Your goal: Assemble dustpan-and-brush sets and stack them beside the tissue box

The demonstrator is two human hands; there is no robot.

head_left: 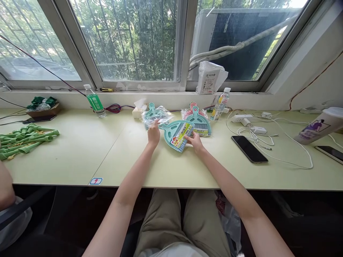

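Note:
Above the table in front of me is a small teal dustpan with a brush and a yellow printed label (177, 135), tilted with its handle to the left. My left hand (153, 135) is closed at the handle end. On the opposite side, my right hand (195, 142) pinches the edge by the label and bristles. Just behind my left hand lies a clear-wrapped teal dustpan set (154, 113). Further right, another teal dustpan set (198, 119) rests over a pink one (193, 105), partly hidden by it.
A green-labelled bottle (95, 102), a tissue box (137, 112) and a second bottle (221, 104) stand along the back. Right of me lie a black phone (249, 149), tangled white cables and a tilted cup (318, 126). Green rolled strips (29, 139) and another person's arm are left.

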